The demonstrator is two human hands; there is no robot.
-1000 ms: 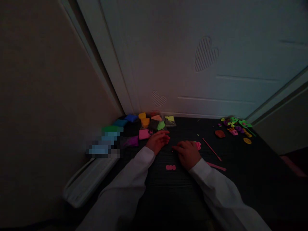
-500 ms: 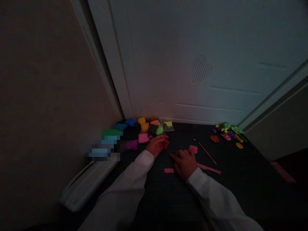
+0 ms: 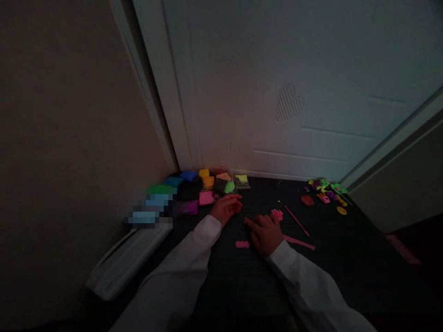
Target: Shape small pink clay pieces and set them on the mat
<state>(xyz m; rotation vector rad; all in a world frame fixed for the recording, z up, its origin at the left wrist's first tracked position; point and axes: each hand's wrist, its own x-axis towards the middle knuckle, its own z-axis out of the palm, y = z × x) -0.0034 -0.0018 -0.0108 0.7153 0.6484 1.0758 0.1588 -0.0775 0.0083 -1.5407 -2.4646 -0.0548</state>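
Note:
Over the dark tabletop, my left hand hovers with fingers loosely bent and apart, holding nothing I can see. It is beside a pink clay packet. My right hand rests palm down, index finger stretched toward the left hand with its tip at the table. Whether a small bit lies under that fingertip is too dark to tell. A short pink scalloped strip lies left of this hand. Behind it sits a pink beaded clay piece. A flat pink tool, partly hidden by the hand, and a thin pink stick lie to the right.
Several coloured clay packets line the back left. A long white case lies along the left wall. Small clay figures, a reddish-brown lump and a yellow disc are at the right. A white panel rises behind the table.
The view has shifted slightly, so things at the right appear a little further left. Both hands keep nearly the same pose and place.

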